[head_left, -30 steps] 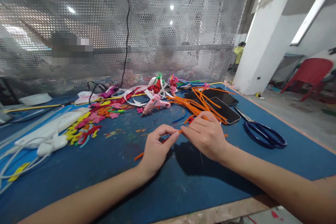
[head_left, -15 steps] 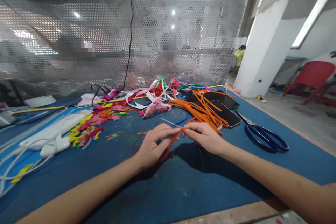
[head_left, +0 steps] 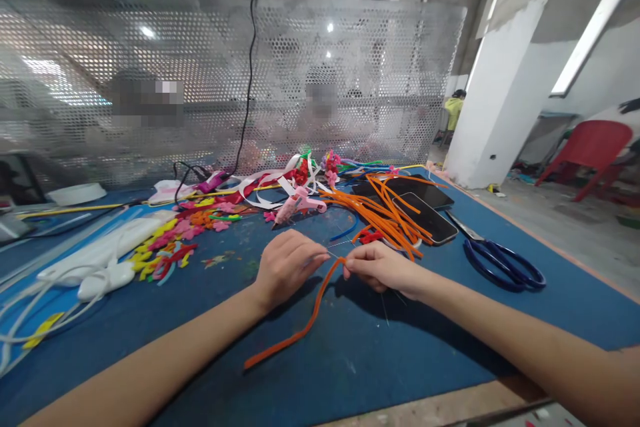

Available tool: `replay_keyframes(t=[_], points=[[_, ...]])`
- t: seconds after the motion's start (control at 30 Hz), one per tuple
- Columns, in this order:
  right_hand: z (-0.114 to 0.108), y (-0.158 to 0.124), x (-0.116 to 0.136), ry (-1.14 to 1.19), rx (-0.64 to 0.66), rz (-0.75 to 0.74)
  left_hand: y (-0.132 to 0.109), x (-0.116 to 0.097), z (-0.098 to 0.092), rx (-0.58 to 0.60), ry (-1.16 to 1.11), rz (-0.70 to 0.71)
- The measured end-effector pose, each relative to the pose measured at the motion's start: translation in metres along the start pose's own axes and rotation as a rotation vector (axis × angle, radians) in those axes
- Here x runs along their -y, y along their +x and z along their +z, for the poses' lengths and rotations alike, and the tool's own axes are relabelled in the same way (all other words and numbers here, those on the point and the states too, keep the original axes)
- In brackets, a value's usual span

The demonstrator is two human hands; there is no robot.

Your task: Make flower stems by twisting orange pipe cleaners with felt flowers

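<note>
An orange pipe cleaner (head_left: 314,320) hangs in a curve from the fingertips of my right hand (head_left: 383,268), its loose end resting on the blue table. That hand is closed in a pinch on the pipe cleaner's upper end. Just to the left, my left hand (head_left: 289,267) is pinched too, with a thin wire (head_left: 334,253) running from its fingertips toward the bend in the orange strip. How the wire meets the strip is too small to make out. Behind my hands lies a bundle of orange pipe cleaners (head_left: 387,217).
Blue-handled scissors (head_left: 503,263) and a phone (head_left: 430,219) lie to the right. A pink glue gun (head_left: 299,205) sits ahead. Coloured pieces (head_left: 170,240) and a white power strip (head_left: 107,247) are on the left. A perforated metal panel (head_left: 295,93) stands at the back.
My left hand has moved slightly left, away from my right, and let go of the orange pipe cleaner. The strip's lower part now hangs free to the table.
</note>
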State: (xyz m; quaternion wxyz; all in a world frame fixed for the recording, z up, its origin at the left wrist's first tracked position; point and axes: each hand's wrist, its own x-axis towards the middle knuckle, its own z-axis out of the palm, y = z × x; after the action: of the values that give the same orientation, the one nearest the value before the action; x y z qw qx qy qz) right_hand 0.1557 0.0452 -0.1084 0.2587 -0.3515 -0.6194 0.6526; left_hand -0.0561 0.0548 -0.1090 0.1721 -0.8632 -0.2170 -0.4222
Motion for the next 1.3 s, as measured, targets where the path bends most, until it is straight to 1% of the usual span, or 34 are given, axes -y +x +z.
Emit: replay_keyframes(t=[0.13, 0.23, 0.3, 0.4, 0.47, 0.5, 0.57, 0.67, 0.73, 0.77, 0.8, 0.87, 0.93, 0.97, 1.0, 1.1, 1.17, 1.23, 1.3], points=[[0.0, 0.002, -0.002, -0.037, -0.008, 0.021, 0.003, -0.004, -0.002, -0.012, 0.238, 0.066], [0.0, 0.002, -0.002, -0.149, -0.02, -0.007, 0.005, -0.01, -0.005, -0.02, 0.304, 0.133], [0.0, 0.002, -0.002, -0.187, -0.026, -0.014, 0.005, -0.011, -0.005, 0.036, 0.297, 0.17], [0.0, 0.004, -0.003, -0.195, -0.039, -0.008, 0.005, -0.011, -0.003, 0.156, 0.236, 0.222], [0.0, 0.004, -0.003, -0.249, -0.05, -0.014, 0.005, -0.01, -0.001, 0.216, 0.173, 0.229], [0.0, 0.004, -0.004, -0.308, -0.059, -0.045, 0.005, -0.01, 0.0, 0.24, 0.135, 0.215], [0.0, 0.003, -0.006, -0.505, -0.101, -0.177, 0.006, -0.011, 0.002, 0.268, 0.056, 0.165], [0.001, 0.0, -0.01, -0.944, -0.176, -0.41, 0.005, -0.013, 0.004, 0.3, -0.034, 0.064], [0.001, -0.002, -0.012, -1.192, -0.184, -0.466, 0.003, -0.015, 0.006, 0.342, -0.065, -0.046], [0.002, -0.003, -0.012, -1.271, -0.178, -0.47, 0.003, -0.016, 0.007, 0.361, -0.077, -0.116], [0.002, -0.003, -0.013, -1.317, -0.173, -0.466, 0.002, -0.017, 0.008, 0.371, -0.094, -0.198], [0.002, -0.002, -0.014, -1.335, -0.173, -0.455, 0.001, -0.019, 0.009, 0.353, -0.145, -0.37], [0.003, -0.001, -0.015, -1.296, -0.17, -0.446, 0.0, -0.02, 0.01, 0.336, -0.186, -0.478], [0.003, 0.0, -0.016, -1.27, -0.172, -0.442, 0.001, -0.02, 0.01, 0.338, -0.191, -0.48], [0.003, 0.001, -0.016, -1.244, -0.176, -0.438, 0.001, -0.02, 0.009, 0.346, -0.181, -0.447], [0.002, 0.002, -0.018, -1.182, -0.187, -0.444, 0.003, -0.018, 0.008, 0.374, -0.122, -0.271], [0.002, 0.003, -0.019, -1.165, -0.192, -0.456, 0.004, -0.017, 0.008, 0.38, -0.091, -0.188], [0.001, 0.003, -0.019, -1.159, -0.202, -0.464, 0.003, -0.017, 0.009, 0.387, -0.064, -0.136], [0.0, 0.003, -0.018, -1.138, -0.214, -0.474, 0.002, -0.017, 0.009, 0.38, -0.037, -0.113]])
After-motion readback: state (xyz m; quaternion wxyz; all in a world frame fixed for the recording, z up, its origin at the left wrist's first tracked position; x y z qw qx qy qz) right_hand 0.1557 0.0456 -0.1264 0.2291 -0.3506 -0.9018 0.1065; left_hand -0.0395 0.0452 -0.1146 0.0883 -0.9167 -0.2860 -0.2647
